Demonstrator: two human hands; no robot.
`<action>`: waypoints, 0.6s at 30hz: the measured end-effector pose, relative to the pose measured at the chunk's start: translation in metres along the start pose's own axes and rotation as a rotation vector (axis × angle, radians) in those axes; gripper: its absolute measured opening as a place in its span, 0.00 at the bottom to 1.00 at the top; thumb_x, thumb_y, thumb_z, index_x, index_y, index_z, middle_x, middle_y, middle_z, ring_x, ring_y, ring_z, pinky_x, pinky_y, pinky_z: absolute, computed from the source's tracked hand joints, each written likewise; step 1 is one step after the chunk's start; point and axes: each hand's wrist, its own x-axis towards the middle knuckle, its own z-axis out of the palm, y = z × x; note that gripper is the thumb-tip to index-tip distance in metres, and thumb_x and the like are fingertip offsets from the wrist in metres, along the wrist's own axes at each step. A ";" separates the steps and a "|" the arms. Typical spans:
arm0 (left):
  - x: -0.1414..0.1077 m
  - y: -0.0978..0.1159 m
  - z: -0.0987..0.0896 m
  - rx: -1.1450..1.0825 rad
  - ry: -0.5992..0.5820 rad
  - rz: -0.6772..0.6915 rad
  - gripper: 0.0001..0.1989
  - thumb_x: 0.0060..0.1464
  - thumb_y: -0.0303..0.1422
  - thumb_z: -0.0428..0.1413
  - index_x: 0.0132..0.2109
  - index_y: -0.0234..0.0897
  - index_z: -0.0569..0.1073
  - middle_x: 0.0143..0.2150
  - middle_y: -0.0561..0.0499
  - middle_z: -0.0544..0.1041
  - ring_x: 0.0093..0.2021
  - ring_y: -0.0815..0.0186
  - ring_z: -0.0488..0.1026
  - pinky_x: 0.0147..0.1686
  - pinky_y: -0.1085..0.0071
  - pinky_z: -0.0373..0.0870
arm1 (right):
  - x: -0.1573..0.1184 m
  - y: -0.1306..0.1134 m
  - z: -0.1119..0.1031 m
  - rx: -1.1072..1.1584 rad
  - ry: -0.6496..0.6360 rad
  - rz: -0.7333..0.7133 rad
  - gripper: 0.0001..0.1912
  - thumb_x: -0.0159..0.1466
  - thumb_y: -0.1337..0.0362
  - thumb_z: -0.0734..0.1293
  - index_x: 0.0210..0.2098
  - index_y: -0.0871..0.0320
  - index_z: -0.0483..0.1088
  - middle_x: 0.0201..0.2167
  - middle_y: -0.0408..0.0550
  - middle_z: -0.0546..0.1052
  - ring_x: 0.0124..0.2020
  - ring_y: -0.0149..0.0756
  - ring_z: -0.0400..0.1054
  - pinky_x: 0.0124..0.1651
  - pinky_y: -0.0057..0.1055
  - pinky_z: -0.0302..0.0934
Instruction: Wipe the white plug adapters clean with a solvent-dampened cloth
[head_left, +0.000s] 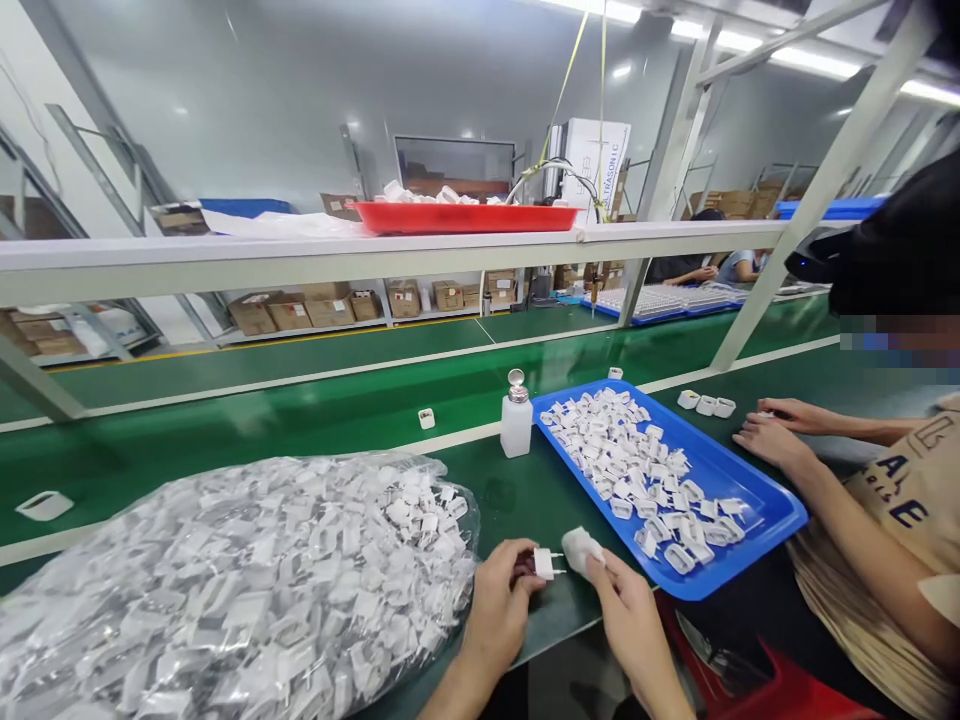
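Note:
My left hand (501,600) is closed on a white plug housing (544,564), whose two prongs point right. Close beside the prongs, my right hand (624,598) pinches a crumpled white cloth (582,550). Both hands are just above the front edge of the green table (480,500). Left of them lies a large clear plastic bag (285,570) full of white plug housings. A blue tray (750,470) to the right carries a heap of similar housings. Behind my hands stands a white dispenser bottle (516,425) with a metal top.
A co-worker's hands (780,435) work at the right, near several white housings (706,404). Single housings lie on the green conveyor belt (247,410) and at the far left. Overhead, a shelf (270,262) holds a red tray (465,218). A slanted frame post (795,200) rises at right.

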 end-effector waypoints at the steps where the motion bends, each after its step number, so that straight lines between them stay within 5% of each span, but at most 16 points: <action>1: -0.002 0.007 0.002 -0.061 0.002 -0.012 0.15 0.55 0.24 0.55 0.49 0.39 0.77 0.45 0.46 0.80 0.42 0.60 0.80 0.43 0.65 0.80 | -0.005 -0.003 0.000 0.068 0.030 0.038 0.21 0.65 0.46 0.67 0.40 0.57 0.78 0.32 0.49 0.78 0.38 0.46 0.72 0.41 0.36 0.64; 4: -0.009 0.025 0.008 -0.183 0.032 -0.006 0.13 0.53 0.30 0.63 0.47 0.39 0.80 0.43 0.46 0.83 0.40 0.59 0.81 0.41 0.66 0.81 | -0.021 -0.013 0.010 0.251 0.083 0.113 0.25 0.62 0.43 0.68 0.45 0.59 0.78 0.38 0.53 0.81 0.41 0.48 0.75 0.42 0.39 0.69; 11: -0.023 0.036 0.012 0.012 0.252 0.155 0.08 0.51 0.33 0.68 0.40 0.41 0.83 0.31 0.51 0.81 0.29 0.63 0.79 0.31 0.69 0.76 | -0.044 -0.027 0.031 0.441 0.141 0.184 0.29 0.52 0.40 0.75 0.38 0.60 0.81 0.34 0.55 0.83 0.33 0.45 0.76 0.35 0.36 0.70; 15: -0.022 0.043 0.018 -0.249 0.288 -0.060 0.11 0.47 0.37 0.70 0.38 0.38 0.83 0.31 0.49 0.82 0.30 0.62 0.79 0.32 0.69 0.77 | -0.058 -0.029 0.033 0.397 0.227 0.169 0.31 0.54 0.40 0.74 0.41 0.62 0.81 0.35 0.55 0.83 0.36 0.48 0.76 0.36 0.34 0.70; 18: -0.019 0.053 0.020 -0.517 0.267 -0.269 0.17 0.41 0.42 0.73 0.35 0.34 0.82 0.31 0.46 0.83 0.29 0.63 0.79 0.29 0.71 0.76 | -0.074 -0.035 0.037 0.087 0.364 0.054 0.25 0.63 0.43 0.69 0.41 0.59 0.80 0.35 0.53 0.83 0.34 0.44 0.77 0.33 0.28 0.68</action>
